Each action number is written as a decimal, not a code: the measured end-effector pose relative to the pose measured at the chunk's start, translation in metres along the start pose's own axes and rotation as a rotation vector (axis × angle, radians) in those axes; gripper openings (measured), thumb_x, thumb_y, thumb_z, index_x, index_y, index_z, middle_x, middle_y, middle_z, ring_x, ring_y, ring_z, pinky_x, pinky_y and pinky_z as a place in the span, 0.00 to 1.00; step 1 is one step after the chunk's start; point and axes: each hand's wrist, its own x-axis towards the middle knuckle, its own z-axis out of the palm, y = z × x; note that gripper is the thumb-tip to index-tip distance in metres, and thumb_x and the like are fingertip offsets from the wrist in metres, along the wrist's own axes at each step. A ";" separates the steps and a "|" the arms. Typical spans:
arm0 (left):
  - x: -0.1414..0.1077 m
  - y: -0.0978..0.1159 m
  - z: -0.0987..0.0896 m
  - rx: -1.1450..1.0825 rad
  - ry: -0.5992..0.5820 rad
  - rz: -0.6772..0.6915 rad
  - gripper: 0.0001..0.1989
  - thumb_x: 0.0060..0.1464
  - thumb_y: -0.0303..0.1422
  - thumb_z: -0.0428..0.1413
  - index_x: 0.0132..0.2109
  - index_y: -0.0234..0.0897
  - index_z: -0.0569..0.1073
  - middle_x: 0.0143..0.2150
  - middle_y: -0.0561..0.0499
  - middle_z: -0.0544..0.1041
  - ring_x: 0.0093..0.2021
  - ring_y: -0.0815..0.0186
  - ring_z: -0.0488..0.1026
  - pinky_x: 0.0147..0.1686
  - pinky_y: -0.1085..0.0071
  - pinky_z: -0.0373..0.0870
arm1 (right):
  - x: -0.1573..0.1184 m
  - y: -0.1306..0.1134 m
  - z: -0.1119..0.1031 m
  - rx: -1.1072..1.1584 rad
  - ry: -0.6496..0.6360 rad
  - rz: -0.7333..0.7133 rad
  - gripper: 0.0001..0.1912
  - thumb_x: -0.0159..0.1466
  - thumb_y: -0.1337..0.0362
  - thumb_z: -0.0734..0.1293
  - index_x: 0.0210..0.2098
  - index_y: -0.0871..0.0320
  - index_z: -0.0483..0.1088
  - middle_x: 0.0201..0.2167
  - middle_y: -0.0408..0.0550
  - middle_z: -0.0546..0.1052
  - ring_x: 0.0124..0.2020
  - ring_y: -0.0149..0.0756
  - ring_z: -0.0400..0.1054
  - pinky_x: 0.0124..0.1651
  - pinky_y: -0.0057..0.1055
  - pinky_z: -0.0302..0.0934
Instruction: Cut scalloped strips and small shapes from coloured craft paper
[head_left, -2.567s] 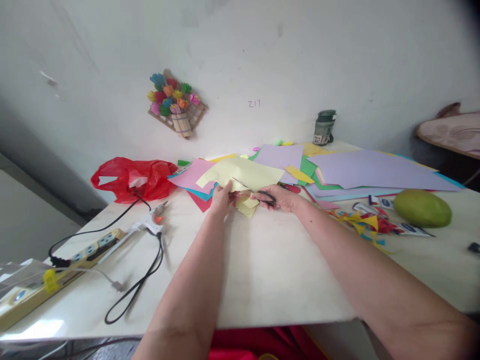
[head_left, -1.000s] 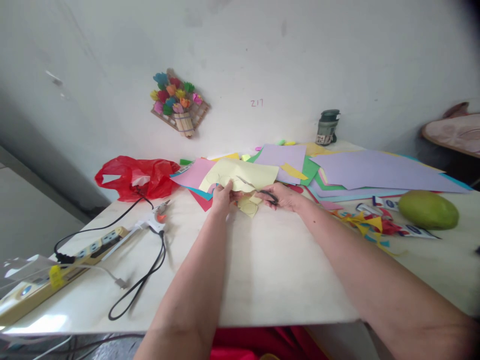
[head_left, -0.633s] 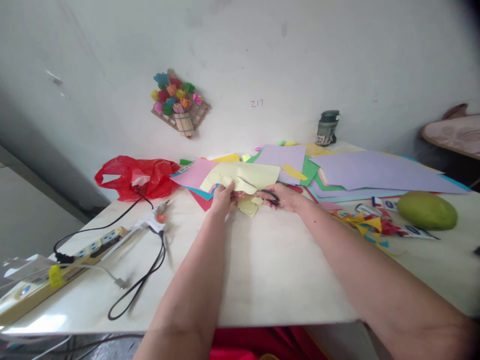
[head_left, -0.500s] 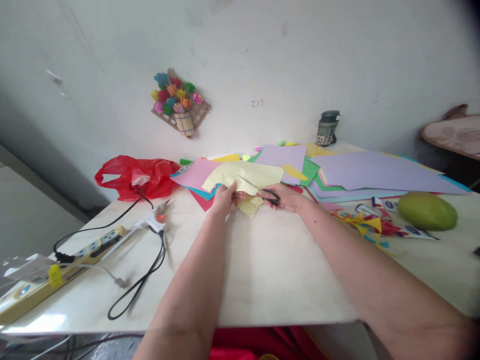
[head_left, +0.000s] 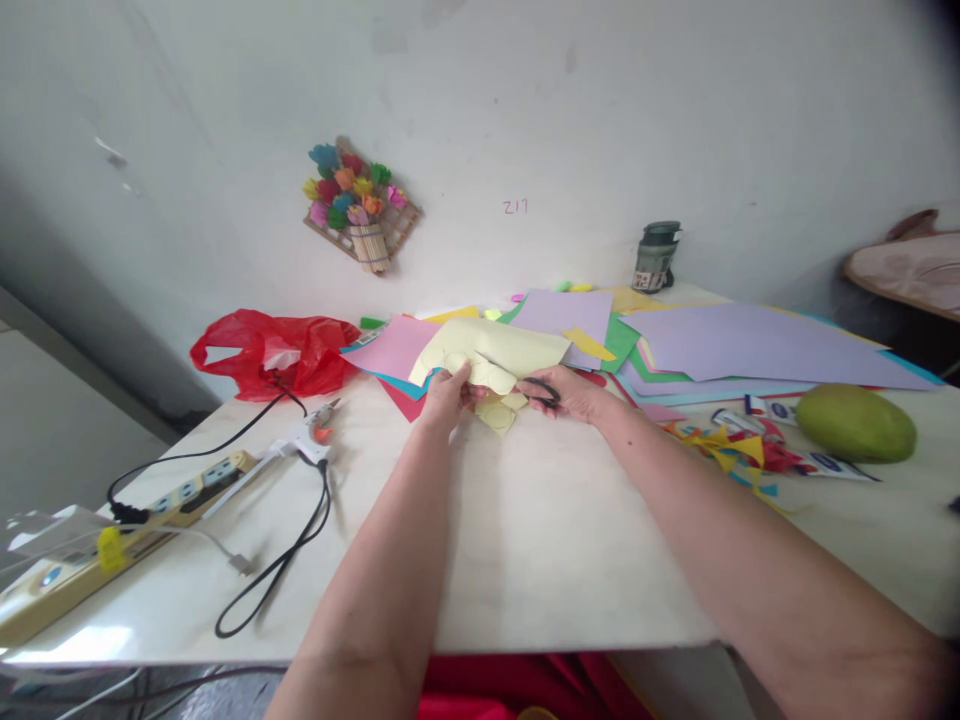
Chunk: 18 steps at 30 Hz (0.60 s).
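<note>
My left hand [head_left: 448,395] pinches the near edge of a pale yellow paper sheet [head_left: 517,345] that bears drawn circles. My right hand [head_left: 566,393] is closed round the black handles of a pair of scissors [head_left: 544,391]. The scissor blades lie at a cut in the sheet, between my two hands, and are partly hidden by the paper. Under my hands a smaller pale yellow paper piece [head_left: 496,415] with a drawn curve rests on the table. Beneath the sheet spreads a pile of coloured papers, among them a pink sheet [head_left: 394,348].
To the left are a red plastic bag [head_left: 277,350], a glue gun [head_left: 311,435] with its black cord and a power strip [head_left: 172,500]. On the right lie purple paper [head_left: 750,340], a green mango-like fruit [head_left: 855,423], glue tubes and paper scraps [head_left: 727,455]. A bottle [head_left: 655,257] stands behind.
The pale yellow sheet has shifted slightly and bends up more, and the cut edge has moved. The scissor blades show less than before. Both hands stay nearly in place.
</note>
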 end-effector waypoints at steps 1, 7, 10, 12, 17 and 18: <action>0.000 0.000 -0.001 0.000 0.002 0.005 0.13 0.54 0.36 0.60 0.28 0.32 0.68 0.19 0.48 0.74 0.18 0.67 0.73 0.21 0.74 0.67 | 0.000 0.000 0.000 -0.001 -0.002 0.000 0.11 0.53 0.60 0.71 0.24 0.61 0.68 0.15 0.39 0.65 0.14 0.22 0.53 0.15 0.22 0.46; 0.002 -0.001 -0.003 -0.007 0.009 0.023 0.12 0.53 0.36 0.61 0.31 0.31 0.69 0.19 0.49 0.74 0.18 0.69 0.72 0.21 0.74 0.68 | -0.002 -0.005 0.003 -0.010 0.008 -0.006 0.14 0.52 0.62 0.71 0.19 0.59 0.62 0.14 0.38 0.64 0.14 0.22 0.53 0.15 0.22 0.46; 0.005 -0.003 -0.004 -0.011 0.036 0.025 0.13 0.52 0.37 0.62 0.33 0.31 0.69 0.20 0.51 0.73 0.17 0.70 0.71 0.21 0.74 0.69 | -0.004 -0.007 0.004 -0.024 0.012 -0.006 0.14 0.52 0.63 0.71 0.18 0.59 0.61 0.13 0.38 0.63 0.14 0.22 0.53 0.15 0.22 0.46; 0.007 -0.004 -0.005 -0.015 0.062 0.021 0.14 0.50 0.37 0.63 0.34 0.32 0.69 0.20 0.52 0.73 0.17 0.70 0.71 0.21 0.74 0.70 | -0.004 -0.009 0.005 -0.033 0.016 -0.007 0.15 0.52 0.64 0.70 0.16 0.59 0.60 0.12 0.38 0.62 0.13 0.22 0.52 0.15 0.23 0.46; 0.009 -0.007 -0.007 0.009 0.097 0.037 0.16 0.50 0.41 0.63 0.32 0.34 0.66 0.20 0.53 0.72 0.18 0.68 0.72 0.22 0.73 0.70 | -0.007 -0.012 0.005 -0.042 0.010 0.012 0.12 0.51 0.65 0.70 0.17 0.59 0.62 0.13 0.39 0.64 0.14 0.23 0.53 0.16 0.23 0.46; 0.008 -0.006 -0.006 0.030 0.105 0.040 0.16 0.51 0.41 0.62 0.31 0.35 0.66 0.19 0.53 0.71 0.17 0.69 0.71 0.22 0.73 0.69 | -0.007 -0.013 0.004 -0.038 0.002 0.015 0.12 0.51 0.65 0.69 0.17 0.59 0.62 0.13 0.39 0.64 0.13 0.23 0.54 0.16 0.23 0.46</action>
